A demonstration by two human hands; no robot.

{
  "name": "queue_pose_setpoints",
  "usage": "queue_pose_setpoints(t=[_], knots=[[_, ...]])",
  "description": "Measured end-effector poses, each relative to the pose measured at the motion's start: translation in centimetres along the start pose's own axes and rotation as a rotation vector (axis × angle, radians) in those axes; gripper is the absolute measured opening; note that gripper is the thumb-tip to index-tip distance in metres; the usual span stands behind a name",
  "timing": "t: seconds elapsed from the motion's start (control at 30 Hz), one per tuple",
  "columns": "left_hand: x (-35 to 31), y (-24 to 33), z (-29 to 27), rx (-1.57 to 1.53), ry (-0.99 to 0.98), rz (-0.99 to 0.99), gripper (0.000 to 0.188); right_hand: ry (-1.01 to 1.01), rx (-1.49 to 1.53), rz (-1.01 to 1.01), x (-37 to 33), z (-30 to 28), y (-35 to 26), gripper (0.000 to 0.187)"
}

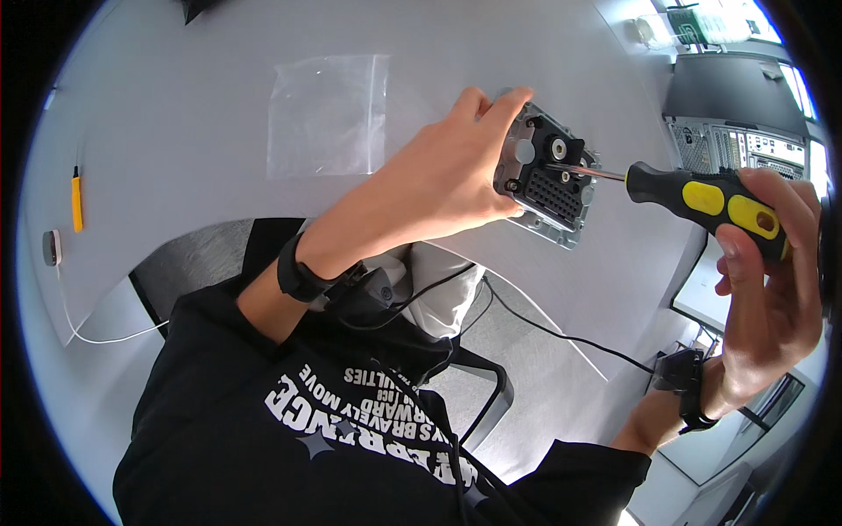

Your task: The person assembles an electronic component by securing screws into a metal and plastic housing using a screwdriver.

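My left hand [465,167] grips a grey metal housing [570,235] by its left side, thumb and fingers wrapped round opposite edges. On the housing's face is a black multi-pin connector block [554,195] with small screws around it. In my right hand [772,263] is a screwdriver [702,195] with a black and yellow handle, held almost level. Its metal shaft points left, and the tip meets the black block near its upper middle. Whether the tip sits in a screw head cannot be made out.
A clear zip bag [326,118] lies flat on the grey table [456,53]. Farther left are a thin yellow-handled tool [77,202] and a small device [53,248] on a white cable. A computer case [737,96] stands at the right. Black cables [570,337] run across below the table edge.
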State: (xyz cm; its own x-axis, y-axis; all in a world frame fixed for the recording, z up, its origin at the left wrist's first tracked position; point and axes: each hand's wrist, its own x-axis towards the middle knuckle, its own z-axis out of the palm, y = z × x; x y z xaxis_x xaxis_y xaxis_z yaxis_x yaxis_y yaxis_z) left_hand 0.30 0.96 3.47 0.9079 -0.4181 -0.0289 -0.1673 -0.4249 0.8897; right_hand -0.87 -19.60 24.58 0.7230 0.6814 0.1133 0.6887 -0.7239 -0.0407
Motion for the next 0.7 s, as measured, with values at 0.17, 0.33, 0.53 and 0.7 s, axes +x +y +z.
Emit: queue_pose_setpoints(t=[0.17,0.33,0.53,0.7], knots=[[0.3,-0.6,0.5,-0.005,0.010,0.051,0.093,-0.075,0.074,-0.094,0.7,-0.1,0.8,0.025],[0.5,-0.3,1.1,-0.020,-0.009,0.086,0.095,-0.241,0.622,-0.389,4.4,1.9,4.4,0.027],[0.8,-1.0,2.2,0.189,0.271,0.319,0.098,-0.463,1.379,-0.704,6.3,5.5,5.1,0.037],[1.3,0.2,3.4,-0.023,0.190,0.268,0.093,-0.129,1.412,-0.421,2.5,5.7,5.3,0.043]])
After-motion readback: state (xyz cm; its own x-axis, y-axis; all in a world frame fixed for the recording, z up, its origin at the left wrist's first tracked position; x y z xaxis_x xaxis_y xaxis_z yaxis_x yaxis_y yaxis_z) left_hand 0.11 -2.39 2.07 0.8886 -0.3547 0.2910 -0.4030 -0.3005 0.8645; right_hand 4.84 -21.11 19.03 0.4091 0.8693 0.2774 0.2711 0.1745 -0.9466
